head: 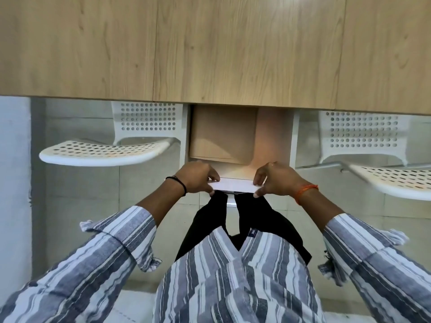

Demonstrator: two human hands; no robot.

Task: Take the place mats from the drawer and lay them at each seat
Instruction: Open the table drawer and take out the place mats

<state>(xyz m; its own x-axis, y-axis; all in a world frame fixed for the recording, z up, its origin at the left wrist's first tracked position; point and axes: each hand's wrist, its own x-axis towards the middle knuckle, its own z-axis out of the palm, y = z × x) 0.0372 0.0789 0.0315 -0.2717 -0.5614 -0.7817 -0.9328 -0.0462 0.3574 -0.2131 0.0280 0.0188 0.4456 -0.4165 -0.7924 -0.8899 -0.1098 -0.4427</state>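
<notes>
A drawer stands pulled out from under the wooden table (210,47), between two chairs. Its white front edge (233,184) runs across just below the open box. Inside I see a tan, folded-looking surface (221,136) and a bare pale floor (235,169); whether the tan thing is a place mat I cannot tell. My left hand (197,180) grips the left end of the front edge, fingers over the top and thumb beneath. My right hand (274,179) grips the right end the same way.
A white perforated chair (105,151) stands left of the drawer and another (394,180) to the right, both tucked under the table. My black trousers and striped shirt fill the lower frame. The floor is pale tile.
</notes>
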